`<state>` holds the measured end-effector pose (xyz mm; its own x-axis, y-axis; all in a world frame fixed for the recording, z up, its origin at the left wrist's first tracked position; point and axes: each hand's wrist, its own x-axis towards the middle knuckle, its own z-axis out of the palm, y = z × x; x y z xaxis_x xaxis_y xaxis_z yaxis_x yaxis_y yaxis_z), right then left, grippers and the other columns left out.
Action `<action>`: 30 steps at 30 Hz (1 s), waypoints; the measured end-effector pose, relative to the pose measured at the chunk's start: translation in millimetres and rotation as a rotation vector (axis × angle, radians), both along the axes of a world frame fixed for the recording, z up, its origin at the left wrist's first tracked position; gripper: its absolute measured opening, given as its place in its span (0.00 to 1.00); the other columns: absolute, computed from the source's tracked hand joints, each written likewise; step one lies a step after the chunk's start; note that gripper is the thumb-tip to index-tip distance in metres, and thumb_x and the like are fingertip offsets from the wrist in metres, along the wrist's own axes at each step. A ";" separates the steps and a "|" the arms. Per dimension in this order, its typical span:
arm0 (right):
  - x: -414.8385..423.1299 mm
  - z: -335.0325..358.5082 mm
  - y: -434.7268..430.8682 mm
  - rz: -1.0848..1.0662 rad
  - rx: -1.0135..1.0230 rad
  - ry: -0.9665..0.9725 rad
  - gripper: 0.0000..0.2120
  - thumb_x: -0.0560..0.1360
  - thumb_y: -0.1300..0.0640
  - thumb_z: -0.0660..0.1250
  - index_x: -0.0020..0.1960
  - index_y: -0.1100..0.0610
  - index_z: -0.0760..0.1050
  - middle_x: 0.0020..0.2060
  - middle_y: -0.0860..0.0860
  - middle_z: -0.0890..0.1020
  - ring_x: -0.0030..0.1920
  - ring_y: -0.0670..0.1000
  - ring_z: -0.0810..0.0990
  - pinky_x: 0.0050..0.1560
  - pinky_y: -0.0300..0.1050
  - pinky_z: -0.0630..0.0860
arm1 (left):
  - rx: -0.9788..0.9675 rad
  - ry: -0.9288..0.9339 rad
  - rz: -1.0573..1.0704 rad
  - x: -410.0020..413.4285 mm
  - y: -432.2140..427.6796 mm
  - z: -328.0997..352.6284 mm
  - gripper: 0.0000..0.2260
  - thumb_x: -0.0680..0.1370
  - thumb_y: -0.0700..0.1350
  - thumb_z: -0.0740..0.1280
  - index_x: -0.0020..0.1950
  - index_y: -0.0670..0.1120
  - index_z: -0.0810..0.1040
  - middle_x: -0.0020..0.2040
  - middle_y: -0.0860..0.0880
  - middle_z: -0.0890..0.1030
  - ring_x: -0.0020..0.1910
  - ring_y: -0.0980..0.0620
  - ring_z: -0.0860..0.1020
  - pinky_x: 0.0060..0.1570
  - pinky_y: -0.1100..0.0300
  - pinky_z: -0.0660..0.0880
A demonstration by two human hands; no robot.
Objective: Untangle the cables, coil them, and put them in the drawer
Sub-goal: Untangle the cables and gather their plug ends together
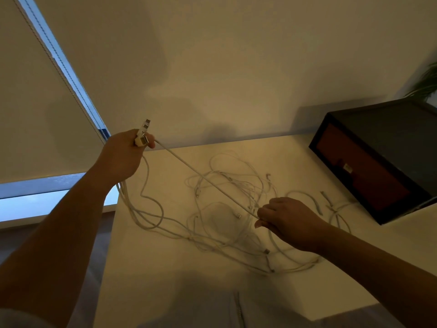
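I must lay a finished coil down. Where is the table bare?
Bare: the near table strip between the cable tangle and the front edge; also the back strip between tangle and wall, left of the drawer box. Crowded: the middle, and between right hand and drawer box.

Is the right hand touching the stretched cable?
Touching. The head view shows the right hand pinching the stretched cable at its lower end.
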<state>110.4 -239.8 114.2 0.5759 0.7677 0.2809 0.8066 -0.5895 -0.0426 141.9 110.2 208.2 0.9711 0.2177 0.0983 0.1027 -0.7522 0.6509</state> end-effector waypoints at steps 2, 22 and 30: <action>0.5 0.7 0.6 0.013 0.026 0.001 0.22 0.81 0.42 0.46 0.40 0.51 0.72 0.30 0.44 0.75 0.29 0.44 0.71 0.33 0.35 0.65 | 0.002 -0.020 0.006 0.0 -1.2 3.2 0.12 0.81 0.36 0.56 0.51 0.43 0.80 0.53 0.32 0.78 0.49 0.27 0.73 0.30 0.57 0.61; -0.7 -0.9 -9.8 -0.088 -0.150 0.223 0.16 0.75 0.61 0.69 0.61 0.51 0.77 0.49 0.47 0.84 0.44 0.49 0.83 0.40 0.44 0.79 | -0.072 -0.037 0.036 -4.8 -5.0 -2.9 0.12 0.80 0.35 0.57 0.51 0.42 0.80 0.56 0.32 0.78 0.56 0.28 0.72 0.51 0.39 0.72; -8.4 0.1 12.6 -0.223 0.247 0.979 0.17 0.79 0.58 0.64 0.66 0.47 0.69 0.43 0.47 0.83 0.44 0.43 0.81 0.52 0.40 0.78 | -0.184 -0.104 -0.039 -5.1 -19.3 -12.0 0.17 0.80 0.36 0.59 0.38 0.56 0.75 0.36 0.56 0.73 0.31 0.55 0.69 0.30 0.64 0.64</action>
